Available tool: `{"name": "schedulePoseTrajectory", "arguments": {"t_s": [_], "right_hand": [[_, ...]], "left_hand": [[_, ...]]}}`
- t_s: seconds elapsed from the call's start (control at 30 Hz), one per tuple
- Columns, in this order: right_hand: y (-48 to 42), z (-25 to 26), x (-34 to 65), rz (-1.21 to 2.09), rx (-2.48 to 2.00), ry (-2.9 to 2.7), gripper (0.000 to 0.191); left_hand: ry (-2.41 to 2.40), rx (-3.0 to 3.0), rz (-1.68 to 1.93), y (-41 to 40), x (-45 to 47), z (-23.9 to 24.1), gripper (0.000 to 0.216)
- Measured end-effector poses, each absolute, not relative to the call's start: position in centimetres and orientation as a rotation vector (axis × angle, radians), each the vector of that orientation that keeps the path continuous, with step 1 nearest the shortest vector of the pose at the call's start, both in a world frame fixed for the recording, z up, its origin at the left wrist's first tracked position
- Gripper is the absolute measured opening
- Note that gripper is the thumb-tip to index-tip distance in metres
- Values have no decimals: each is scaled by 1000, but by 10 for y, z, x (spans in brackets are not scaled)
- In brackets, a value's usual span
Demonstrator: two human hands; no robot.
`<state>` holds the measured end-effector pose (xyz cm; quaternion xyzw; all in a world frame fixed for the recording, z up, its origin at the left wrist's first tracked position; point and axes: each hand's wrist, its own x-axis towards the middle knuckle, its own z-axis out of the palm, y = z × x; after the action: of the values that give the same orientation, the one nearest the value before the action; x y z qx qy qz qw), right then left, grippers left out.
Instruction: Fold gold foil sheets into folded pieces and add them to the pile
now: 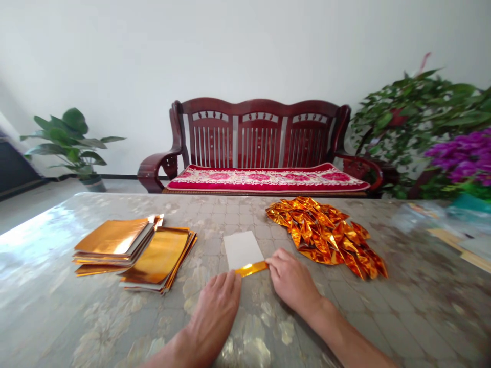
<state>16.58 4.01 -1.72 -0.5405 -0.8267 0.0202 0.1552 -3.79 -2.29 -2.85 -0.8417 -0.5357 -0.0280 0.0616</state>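
Observation:
A sheet of foil paper (244, 249) lies in front of me, pale side up, its near edge turned over into a narrow gold strip. At the strip's left end, the fingers of my left hand (219, 301) are closed on the fold. My right hand (291, 278) pinches the right end of the same strip. Left of my hands are two stacks of gold foil paper, a farther stack (111, 237) and a nearer stack (159, 255). A heap of folded gold foil pieces (322, 232) sits beyond my right hand.
The table (76, 322) has a patterned, glossy cover. At its right edge lie clear plastic bags (418, 217) and flat tan pieces (460, 250). Behind stand a wooden bench (259, 140) with a red cushion, a potted plant (72, 135) and purple flowers (464, 156).

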Motion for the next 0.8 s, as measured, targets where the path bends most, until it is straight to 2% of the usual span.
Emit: {"name": "schedulePoseTrajectory", "arguments": {"t_s": [0.1,0.3,0.5,0.67,0.8], "right_hand": [[47,-19,168,135,-1579,-2277,24],[49,-24,161,61,-1624,-2188,16],[45,-26,151,120,-1546,-2175,9],[46,-25,148,30,-1559,-2194,26],[48,-23,146,81,-1542,-2170,12]], "left_hand": [[-1624,-2596,-108,-27,-29,-29,26],[-1522,-2723,-127,-27,-19,-27,17],[-1562,-2757,-169,-26,-19,-25,22],[-1545,-2829,-211,-26,-18,-24,26],[-1571,-2855,-267,-27,-18,-23,26]]}}
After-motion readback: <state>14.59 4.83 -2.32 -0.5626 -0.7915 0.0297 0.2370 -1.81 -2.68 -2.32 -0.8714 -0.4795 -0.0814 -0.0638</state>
